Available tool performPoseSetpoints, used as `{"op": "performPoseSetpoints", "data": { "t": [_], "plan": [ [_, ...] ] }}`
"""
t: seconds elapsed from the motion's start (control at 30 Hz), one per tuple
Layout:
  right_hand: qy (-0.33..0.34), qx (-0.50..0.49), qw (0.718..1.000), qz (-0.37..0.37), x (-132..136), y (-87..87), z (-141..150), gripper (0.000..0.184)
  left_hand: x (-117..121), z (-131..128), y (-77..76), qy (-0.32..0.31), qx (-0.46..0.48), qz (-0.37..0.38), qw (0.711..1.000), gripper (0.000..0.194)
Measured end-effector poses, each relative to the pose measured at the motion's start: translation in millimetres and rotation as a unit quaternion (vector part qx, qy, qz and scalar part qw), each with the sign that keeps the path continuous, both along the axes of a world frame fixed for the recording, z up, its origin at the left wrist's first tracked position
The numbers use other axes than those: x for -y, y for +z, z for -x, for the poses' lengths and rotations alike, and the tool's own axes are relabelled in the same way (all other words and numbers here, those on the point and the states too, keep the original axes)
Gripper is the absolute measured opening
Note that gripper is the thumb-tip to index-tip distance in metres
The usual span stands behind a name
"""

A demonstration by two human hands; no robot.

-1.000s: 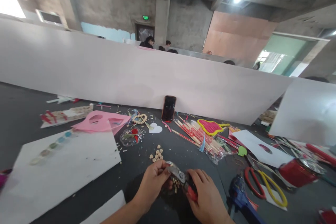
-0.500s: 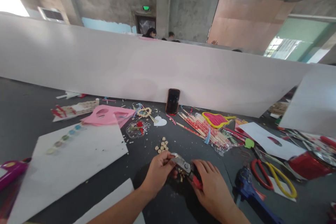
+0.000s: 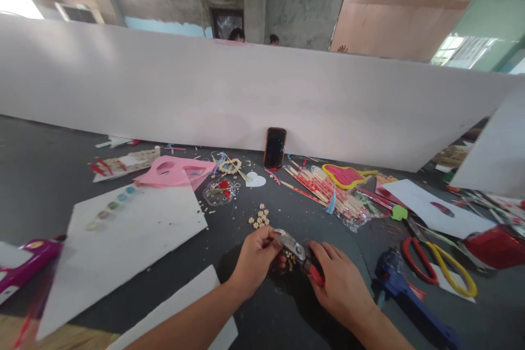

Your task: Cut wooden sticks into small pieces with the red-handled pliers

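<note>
The right hand (image 3: 342, 280) is gripping the pliers (image 3: 299, 251) by the red handles, its fingers curling around them. The left hand (image 3: 255, 258) is meeting the pliers' tip, its thumb and fingers pressing together; whether they are pinching something small, I cannot tell. Small beads (image 3: 291, 261) are showing just under the pliers, and flower beads (image 3: 260, 219) are lying clustered just beyond the tip. Farther beyond the pliers, a phone (image 3: 274, 147) is leaning against a board (image 3: 197, 87). Right of the pliers, a glue gun (image 3: 410, 299) and scissors (image 3: 450, 268) are lying.
</note>
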State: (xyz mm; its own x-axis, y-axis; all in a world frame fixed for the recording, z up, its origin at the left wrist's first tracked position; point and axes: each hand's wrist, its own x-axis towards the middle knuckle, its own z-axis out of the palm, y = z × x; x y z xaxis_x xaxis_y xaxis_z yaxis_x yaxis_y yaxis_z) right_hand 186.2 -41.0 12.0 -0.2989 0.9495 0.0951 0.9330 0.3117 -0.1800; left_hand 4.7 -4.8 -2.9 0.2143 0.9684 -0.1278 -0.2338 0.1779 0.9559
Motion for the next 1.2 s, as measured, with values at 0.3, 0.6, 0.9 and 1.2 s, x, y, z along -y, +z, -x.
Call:
{"op": "performPoseSetpoints", "data": {
  "t": [0.3,0.6,0.9,1.2],
  "plan": [
    [-0.009,0.013,0.999,-0.036,-1.4,-4.3,0.9,0.04,0.8,0.3,0.6,-0.005,0.01,-0.003,1.0,0.016],
    [-0.002,0.001,1.0,-0.02,-2.3,-2.3,2.3,0.047,-1.2,3.5,-0.7,-0.011,-0.01,-0.016,1.0,0.009],
    [0.006,-0.005,0.999,-0.031,-1.3,-0.3,-1.9,0.056,-2.4,5.4,-0.7,-0.026,-0.061,-0.047,0.997,0.012],
    [0.016,-0.011,0.999,-0.049,-3.0,-1.6,-3.4,0.057,-2.7,4.6,-2.4,-0.03,-0.067,-0.029,0.997,0.015]
  ]
}}
